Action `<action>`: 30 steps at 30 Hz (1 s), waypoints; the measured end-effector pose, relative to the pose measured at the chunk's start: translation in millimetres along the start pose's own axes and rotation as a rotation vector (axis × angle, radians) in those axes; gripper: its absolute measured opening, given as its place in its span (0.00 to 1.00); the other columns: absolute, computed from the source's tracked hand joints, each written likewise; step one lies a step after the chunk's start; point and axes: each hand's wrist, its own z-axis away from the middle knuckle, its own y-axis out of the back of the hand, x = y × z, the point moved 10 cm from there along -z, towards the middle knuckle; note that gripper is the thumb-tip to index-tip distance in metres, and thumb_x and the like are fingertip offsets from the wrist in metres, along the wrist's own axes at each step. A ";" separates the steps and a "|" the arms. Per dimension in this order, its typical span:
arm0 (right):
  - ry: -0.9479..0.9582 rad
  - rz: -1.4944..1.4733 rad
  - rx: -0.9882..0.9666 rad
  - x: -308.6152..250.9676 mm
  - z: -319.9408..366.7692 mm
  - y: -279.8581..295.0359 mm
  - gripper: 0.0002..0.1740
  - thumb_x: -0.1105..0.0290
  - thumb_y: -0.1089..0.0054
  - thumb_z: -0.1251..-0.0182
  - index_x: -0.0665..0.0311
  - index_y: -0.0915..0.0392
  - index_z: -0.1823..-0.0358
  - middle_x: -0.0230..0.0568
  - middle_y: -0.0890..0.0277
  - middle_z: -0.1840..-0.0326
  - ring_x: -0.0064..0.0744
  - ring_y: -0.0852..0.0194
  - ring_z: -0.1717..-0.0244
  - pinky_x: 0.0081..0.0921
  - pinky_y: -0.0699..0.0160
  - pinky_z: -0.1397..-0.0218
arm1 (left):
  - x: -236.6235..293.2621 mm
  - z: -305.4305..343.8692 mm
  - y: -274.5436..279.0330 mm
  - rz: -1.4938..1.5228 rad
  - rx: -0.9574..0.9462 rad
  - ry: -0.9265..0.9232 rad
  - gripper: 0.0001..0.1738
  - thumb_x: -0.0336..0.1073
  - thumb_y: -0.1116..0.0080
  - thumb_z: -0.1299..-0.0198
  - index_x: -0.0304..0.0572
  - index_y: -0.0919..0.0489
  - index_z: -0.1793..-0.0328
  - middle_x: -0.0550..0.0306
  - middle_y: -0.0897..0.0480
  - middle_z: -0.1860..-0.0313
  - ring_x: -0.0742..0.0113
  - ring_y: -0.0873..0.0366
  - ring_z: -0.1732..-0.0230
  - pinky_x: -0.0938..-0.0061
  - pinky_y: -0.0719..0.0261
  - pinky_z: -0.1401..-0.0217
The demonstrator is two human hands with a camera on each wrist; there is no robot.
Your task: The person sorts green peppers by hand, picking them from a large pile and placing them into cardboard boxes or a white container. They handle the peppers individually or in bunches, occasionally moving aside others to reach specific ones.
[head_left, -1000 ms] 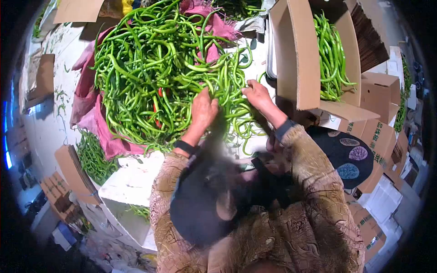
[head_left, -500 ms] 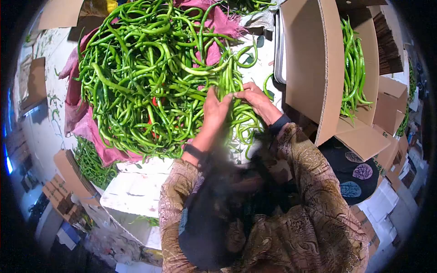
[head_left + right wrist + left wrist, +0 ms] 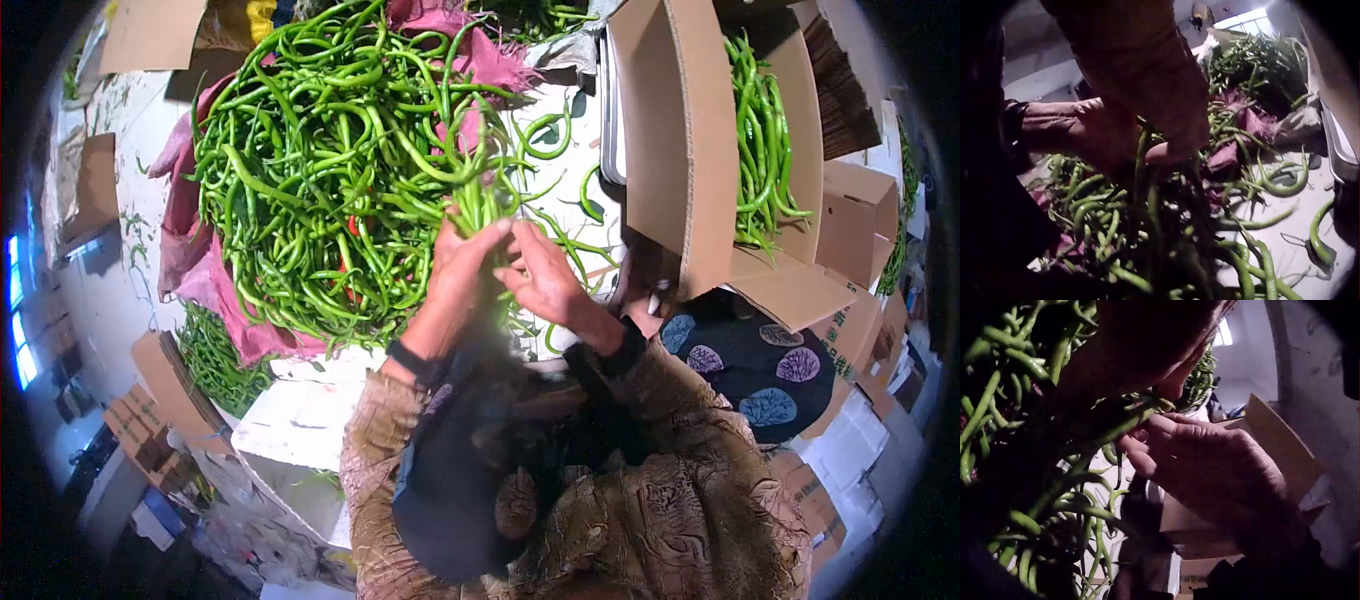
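Observation:
My left hand (image 3: 460, 270) grips a bunch of long green chili peppers (image 3: 480, 195), which stands up from the fist over the right side of a large pile. Close against it, my right hand (image 3: 548, 278) has its fingertips at the bunch's near end. The left wrist view shows the right hand's fingers (image 3: 1160, 428) pinching the tip of a green chili pepper (image 3: 1125, 427). The big pile of green chili peppers (image 3: 320, 200), with a few red ones in it, lies on a pink cloth (image 3: 195, 255) to the left. Both palms are hidden.
Right of the hands, a tall cardboard box (image 3: 655, 150) holds green chili peppers (image 3: 762, 150). Several loose peppers (image 3: 592, 195) lie on the white table (image 3: 550, 100). A white foam box (image 3: 300, 410) stands at the front left. Folded cardboard (image 3: 850, 90) leans beyond the tall box.
Both hands have come together. Peppers lying loose beside the pile are gathered into the left hand's upright bunch, leaving fewer on the table. The right hand has moved left to the bunch.

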 end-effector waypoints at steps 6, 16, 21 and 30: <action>0.419 0.140 0.159 -130.3 42.1 20.1 0.35 0.80 0.41 0.45 0.73 0.40 0.33 0.56 0.33 0.46 0.51 0.31 0.50 0.37 0.27 0.45 | 62.4 49.9 -0.6 -0.007 -0.091 -0.048 0.30 0.31 0.34 0.46 0.36 0.32 0.37 0.57 0.22 0.53 0.69 0.22 0.55 0.74 0.23 0.50; 0.822 0.144 0.191 -273.9 122.1 46.7 0.26 0.78 0.40 0.50 0.71 0.26 0.45 0.50 0.27 0.47 0.48 0.27 0.51 0.37 0.25 0.46 | 181.3 159.0 -26.8 0.079 -0.223 -0.324 0.38 0.36 0.35 0.53 0.32 0.33 0.33 0.49 0.22 0.47 0.60 0.23 0.48 0.67 0.23 0.43; 0.533 -0.154 0.197 -260.2 139.8 101.4 0.11 0.79 0.40 0.42 0.68 0.21 0.57 0.46 0.21 0.60 0.37 0.21 0.58 0.30 0.22 0.52 | 223.7 215.1 -40.8 -0.110 -0.205 -0.444 0.40 0.39 0.33 0.55 0.33 0.33 0.34 0.50 0.22 0.46 0.61 0.21 0.51 0.66 0.22 0.46; 0.550 -0.225 0.175 -251.6 125.8 112.3 0.24 0.66 0.42 0.35 0.65 0.30 0.38 0.46 0.30 0.38 0.36 0.31 0.38 0.31 0.30 0.38 | 180.6 287.6 -76.5 0.390 -0.590 -0.286 0.47 0.39 0.38 0.57 0.41 0.40 0.26 0.47 0.30 0.33 0.52 0.25 0.40 0.50 0.24 0.39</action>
